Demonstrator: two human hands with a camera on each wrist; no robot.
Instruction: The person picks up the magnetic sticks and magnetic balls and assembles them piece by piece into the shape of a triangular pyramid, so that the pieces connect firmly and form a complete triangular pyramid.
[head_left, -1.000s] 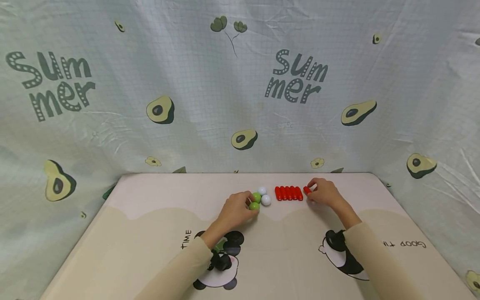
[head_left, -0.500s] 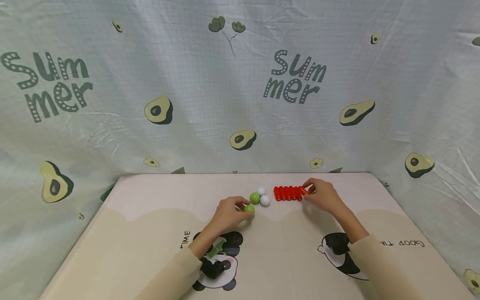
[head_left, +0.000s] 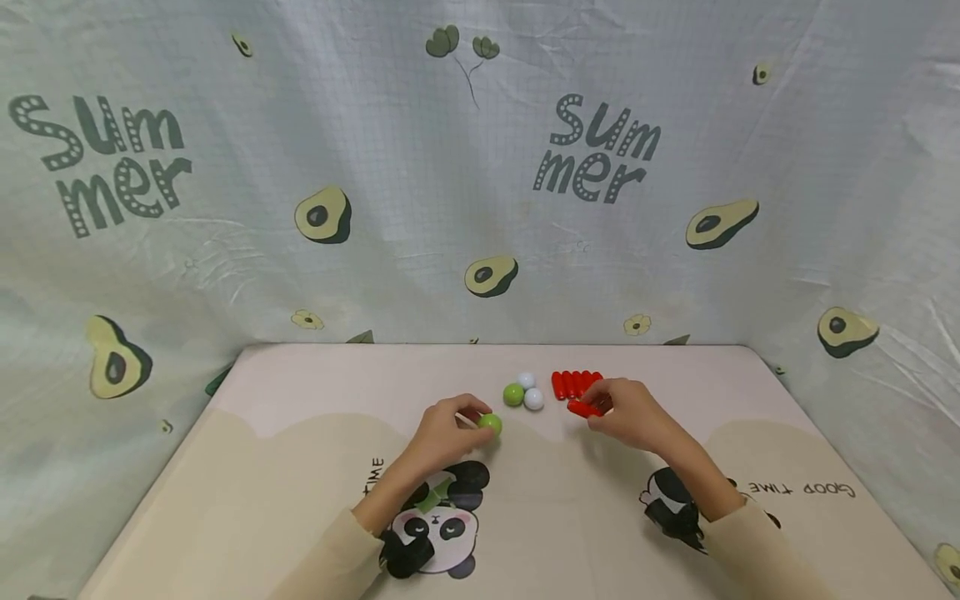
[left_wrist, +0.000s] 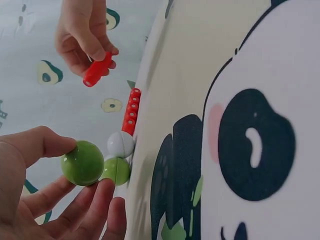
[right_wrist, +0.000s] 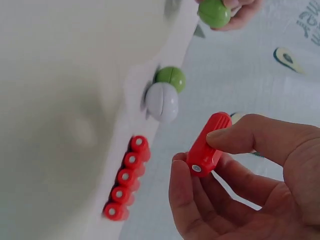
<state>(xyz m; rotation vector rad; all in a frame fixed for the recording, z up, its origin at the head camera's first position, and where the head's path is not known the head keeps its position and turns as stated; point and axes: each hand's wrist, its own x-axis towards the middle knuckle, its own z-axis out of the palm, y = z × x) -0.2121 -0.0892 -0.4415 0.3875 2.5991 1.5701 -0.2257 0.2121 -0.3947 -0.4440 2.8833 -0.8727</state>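
1. Fingers (left_wrist: 102,200) of the left hand (head_left: 442,429): partly curled, gap about as wide as the green ball (left_wrist: 82,163) pinched between them. Thumb on one side of ball, fingertips on the other. Ball is raised off the tabletop (head_left: 540,500).
2. Panda print (head_left: 453,546) on tabletop: nearer the person than the left fingers, partly crossed by left forearm.
3. Second green ball (head_left: 513,394): just right of left fingers and farther from the person, resting on tabletop, not held. Seam line shows on it in the wrist views.
4. Two white balls (head_left: 533,399): right of the second green ball, between the two hands, nearer to right fingers than to left. All three loose balls bunched; can't confirm which ones touch.
5. Five red pegs (head_left: 568,384) in a row, lying side by side on tabletop: just beyond right fingers, which cover part of the row's right end in the head view. White dot on each end facing the right wrist camera.
6. Right hand (head_left: 626,412): fingers (right_wrist: 182,185) bent, thumb pressed opposite, narrow gap filled by one red peg (right_wrist: 207,142). Peg is off the tabletop, tilted, white dot on its visible end.
7. "Good time" lettering (head_left: 802,489): right of right fingers, closer to the person.
8. Pale backdrop (head_left: 405,150) with avocado prints: beyond both sets of fingers, behind tabletop's far edge.
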